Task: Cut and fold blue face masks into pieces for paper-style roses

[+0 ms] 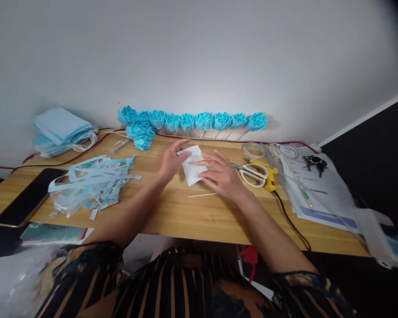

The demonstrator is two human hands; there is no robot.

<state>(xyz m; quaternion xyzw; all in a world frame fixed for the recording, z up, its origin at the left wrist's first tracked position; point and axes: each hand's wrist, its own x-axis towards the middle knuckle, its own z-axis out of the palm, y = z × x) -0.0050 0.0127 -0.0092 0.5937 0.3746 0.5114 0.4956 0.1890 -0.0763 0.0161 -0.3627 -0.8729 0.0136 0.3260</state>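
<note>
My left hand (171, 161) pinches the top left corner of a white sheet (192, 165) lying on the wooden desk (199, 212). My right hand (220, 174) presses flat on the sheet's right side, fingers stretched out over it. A thin wooden stick (202, 194) lies on the desk just below the sheet. White-handled scissors (254, 172) and a yellow glue gun (268, 176) lie right of my right hand.
A row of blue paper flowers (192, 121) leans along the wall. Blue scraps (93, 183) pile at left, next to a dark phone (28, 196) and stacked blue masks (61, 130). Tape rolls (254, 150), papers (313, 185) and keys (314, 162) sit at right.
</note>
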